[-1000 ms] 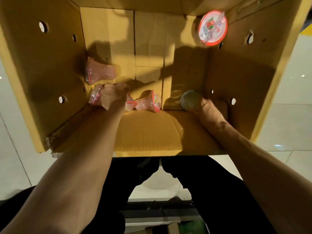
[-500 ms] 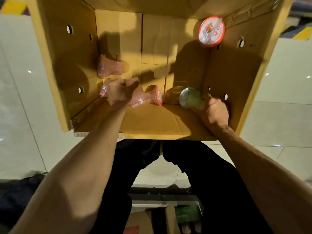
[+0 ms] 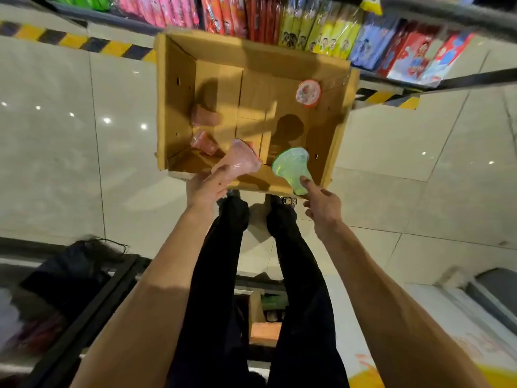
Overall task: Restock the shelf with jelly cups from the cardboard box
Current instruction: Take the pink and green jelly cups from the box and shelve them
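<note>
1. The left hand [image 3: 205, 190] has its fingers [image 3: 222, 175] curled round a pink jelly cup [image 3: 242, 161]; the right hand [image 3: 321, 205] pinches a green jelly cup [image 3: 292, 168] by its narrow base.
2. Both cups, low inside the cardboard box [image 3: 173, 107] half a second ago, now clear its near rim, apparently bound for the shelf [image 3: 461, 79].
3. The box still holds an upper pink cup [image 3: 205, 117] and a lower pink cup [image 3: 202, 142] by the left wall, and a red-lidded cup [image 3: 308, 93] far right.
</note>
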